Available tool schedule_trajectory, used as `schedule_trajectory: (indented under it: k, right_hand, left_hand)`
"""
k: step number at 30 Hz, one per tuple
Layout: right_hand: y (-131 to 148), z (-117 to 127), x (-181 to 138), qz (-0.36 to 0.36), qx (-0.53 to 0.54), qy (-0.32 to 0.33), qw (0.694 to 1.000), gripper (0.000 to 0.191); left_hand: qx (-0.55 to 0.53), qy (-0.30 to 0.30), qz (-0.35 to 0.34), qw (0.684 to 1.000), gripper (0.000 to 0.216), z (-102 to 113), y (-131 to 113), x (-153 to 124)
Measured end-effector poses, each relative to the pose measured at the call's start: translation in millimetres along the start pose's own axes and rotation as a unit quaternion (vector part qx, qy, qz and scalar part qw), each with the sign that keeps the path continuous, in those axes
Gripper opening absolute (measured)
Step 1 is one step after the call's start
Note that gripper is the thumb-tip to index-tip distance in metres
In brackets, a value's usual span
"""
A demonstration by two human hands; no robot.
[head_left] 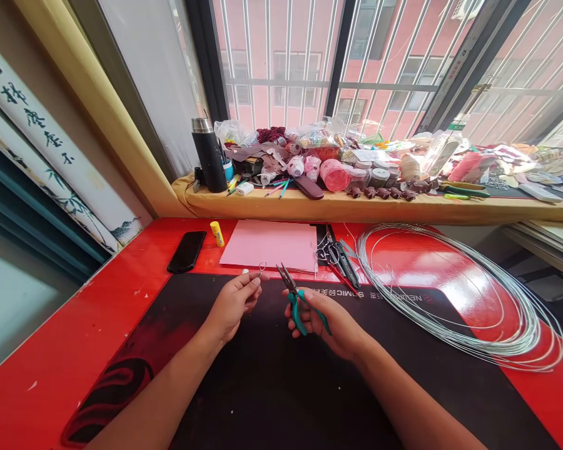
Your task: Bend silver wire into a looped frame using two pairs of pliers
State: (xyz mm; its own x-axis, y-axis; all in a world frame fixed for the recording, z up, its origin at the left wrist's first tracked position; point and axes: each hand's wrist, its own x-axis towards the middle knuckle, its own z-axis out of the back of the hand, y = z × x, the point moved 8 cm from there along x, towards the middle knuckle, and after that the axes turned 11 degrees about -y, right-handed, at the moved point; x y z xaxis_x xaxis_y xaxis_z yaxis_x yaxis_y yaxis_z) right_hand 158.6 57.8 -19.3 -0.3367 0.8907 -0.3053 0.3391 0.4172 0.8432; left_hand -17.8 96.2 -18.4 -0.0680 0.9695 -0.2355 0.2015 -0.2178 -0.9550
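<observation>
Between the thumb and fingers of my left hand [237, 303] is a small piece of bent wire [262, 267], its looped end sticking up. My right hand [326, 319] is wrapped round needle-nose pliers [295, 306] with teal handles. Their dark jaws point up and left, slightly parted, a short way right of the wire and apart from it. Both hands are above the black desk mat [272, 387]. A large coil of silvery wire [520, 337] lies to the right, partly on the mat.
Behind my hands lie pink sheets [272, 244], a utility knife [348, 265] and scissors [331, 253]. A phone [186, 251] and a yellow glue stick [217, 234] are at the left. The windowsill holds a black thermos [209, 156] and heaped craft supplies [309, 150].
</observation>
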Motion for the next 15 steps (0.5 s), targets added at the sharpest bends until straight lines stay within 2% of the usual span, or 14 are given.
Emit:
schedule_trajectory:
  k: [8, 15]
  right_hand:
    - [-8.5, -1.2, 1.1, -0.012, -0.061, -0.013, 0.998, 0.042]
    - [-7.6, -0.5, 1.1, 0.003, -0.095, -0.039, 0.995, 0.048]
  left_hand:
    - [0.077, -0.023, -0.058, 0.995, 0.046, 3.5, -2.6, 2.3]
    - [0.137, -0.01, -0.096, 0.986, 0.046, 3.0, 2.1, 2.0]
